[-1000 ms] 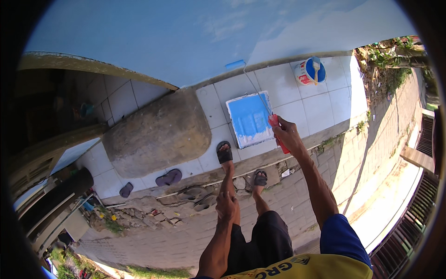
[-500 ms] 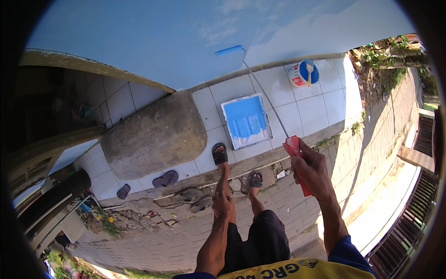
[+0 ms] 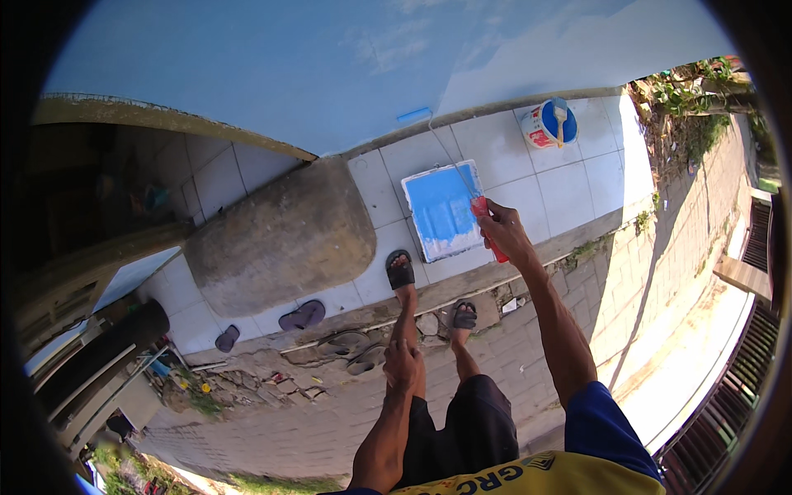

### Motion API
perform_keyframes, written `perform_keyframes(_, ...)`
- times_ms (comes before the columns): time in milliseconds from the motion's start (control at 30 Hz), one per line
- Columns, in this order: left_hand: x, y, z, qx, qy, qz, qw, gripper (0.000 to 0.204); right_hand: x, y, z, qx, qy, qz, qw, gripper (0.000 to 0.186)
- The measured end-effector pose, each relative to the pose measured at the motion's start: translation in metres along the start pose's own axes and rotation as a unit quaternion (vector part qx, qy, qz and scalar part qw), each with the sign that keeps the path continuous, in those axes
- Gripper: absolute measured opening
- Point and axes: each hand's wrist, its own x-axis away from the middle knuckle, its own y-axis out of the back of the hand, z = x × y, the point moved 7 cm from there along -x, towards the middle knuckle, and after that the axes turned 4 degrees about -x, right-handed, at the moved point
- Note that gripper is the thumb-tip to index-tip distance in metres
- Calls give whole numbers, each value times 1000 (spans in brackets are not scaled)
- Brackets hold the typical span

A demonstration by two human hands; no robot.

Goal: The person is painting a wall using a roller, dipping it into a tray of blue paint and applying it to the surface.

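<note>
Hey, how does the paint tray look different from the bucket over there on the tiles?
The paint tray is flat, shallow and four-sided, while the bucket is round and deeper. The tray shows a lighter blue inside; the bucket's inside looks a darker blue. A paintbrush rests at the bucket's opening, whereas the tray has none. Both stand on the pale tiles and show blue inside.

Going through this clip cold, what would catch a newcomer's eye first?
Probably the square, white-rimmed tray of bright blue paint on the white floor tiles, near the picture's centre. Next, the red-handled paint roller in the right hand, its blue sleeve low by the pale blue wall. Then the round white-and-red bucket of blue paint, right of the tray, a wooden-handled brush across its mouth.
</note>
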Motion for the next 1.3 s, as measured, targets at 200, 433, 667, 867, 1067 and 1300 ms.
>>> perform_keyframes(200,-1,-1,5,10,-23,-4,1000,47,-40,-1,-31,-11,-26,-3,1000,27)
perform_keyframes(433,-2,-2,6,3,-24,-5,1000,47,-26,48,-35,14,-45,-21,999,25)
perform_keyframes(667,-9,-4,9,-13,-44,-14,999,47,-54,88,-26,44,-19,-28,998,28)
perform_keyframes(867,-9,8,0,-35,-46,-23,998,48,-6,88,1,38,-20,-24,999,36)
perform_keyframes(1067,-17,16,-14,-44,-45,4,998,47,60,96,62,38,-35,-55,997,49)
perform_keyframes(1300,-28,18,-18,-54,-81,10,995,51,118,104,101,50,-64,-70,994,56)
